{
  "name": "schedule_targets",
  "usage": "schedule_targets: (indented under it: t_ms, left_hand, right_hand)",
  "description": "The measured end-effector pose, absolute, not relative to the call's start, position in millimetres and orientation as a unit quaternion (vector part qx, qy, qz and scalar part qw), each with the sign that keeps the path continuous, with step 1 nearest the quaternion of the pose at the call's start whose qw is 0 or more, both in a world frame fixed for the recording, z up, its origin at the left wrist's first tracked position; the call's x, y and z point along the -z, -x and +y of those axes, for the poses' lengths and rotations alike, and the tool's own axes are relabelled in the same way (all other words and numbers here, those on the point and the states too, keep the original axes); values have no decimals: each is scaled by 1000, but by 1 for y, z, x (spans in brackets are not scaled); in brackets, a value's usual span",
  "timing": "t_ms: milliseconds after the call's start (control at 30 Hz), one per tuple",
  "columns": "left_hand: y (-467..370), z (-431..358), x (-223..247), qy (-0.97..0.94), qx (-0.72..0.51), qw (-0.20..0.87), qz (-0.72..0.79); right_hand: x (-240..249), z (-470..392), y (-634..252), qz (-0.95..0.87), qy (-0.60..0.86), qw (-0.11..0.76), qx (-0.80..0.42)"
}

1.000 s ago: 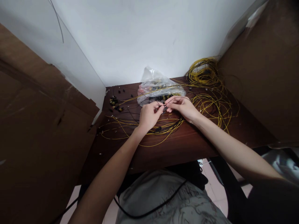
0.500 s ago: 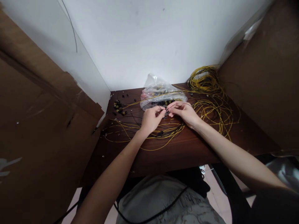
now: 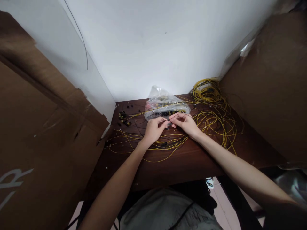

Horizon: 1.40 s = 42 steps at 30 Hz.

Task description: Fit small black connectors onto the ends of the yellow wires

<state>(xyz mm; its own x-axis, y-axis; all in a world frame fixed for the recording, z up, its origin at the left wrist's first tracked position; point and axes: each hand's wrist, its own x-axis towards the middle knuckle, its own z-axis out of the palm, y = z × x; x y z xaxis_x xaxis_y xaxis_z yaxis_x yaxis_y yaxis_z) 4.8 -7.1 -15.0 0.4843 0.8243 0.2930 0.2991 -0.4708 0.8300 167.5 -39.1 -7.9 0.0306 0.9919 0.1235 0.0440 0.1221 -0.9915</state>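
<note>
Left hand (image 3: 154, 129) and right hand (image 3: 185, 124) pinch close together near one crumpled clear plastic bag (image 3: 157, 94) holding small black-and-yellow parts (image 3: 165, 113), too jumbled to count. Right of the bag lie one round yellow-and-black wire coil (image 3: 211, 92) and one loose yellow wire tangle (image 3: 224, 135). Just in front of the bag, both hands clamp thin black wire (image 3: 169, 120).

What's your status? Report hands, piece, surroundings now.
Left hand, right hand pinching small dark piece, too small to identify. Translucent plastic bag close behind. Yellow wires spread around.
</note>
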Motion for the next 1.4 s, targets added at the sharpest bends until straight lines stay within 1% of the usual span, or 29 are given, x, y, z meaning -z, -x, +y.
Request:
schedule_targets:
  t_ms: [433,667,967,1400]
  left_hand:
    - [-5,-7,16,-756,-363,406,364]
    - [-2,-5,17,-774,-333,387,376]
    - [-1,-4,13,-773,-339,400,357]
    - [0,-5,10,-792,-334,366,357]
  right_hand:
    - [11,-35,-167,-584,483,501,-418]
    - [8,-38,-166,-595,474,501,-413]
    - [7,-37,-165,-598,463,503,-418]
    - [11,-36,-168,-612,454,496,-416]
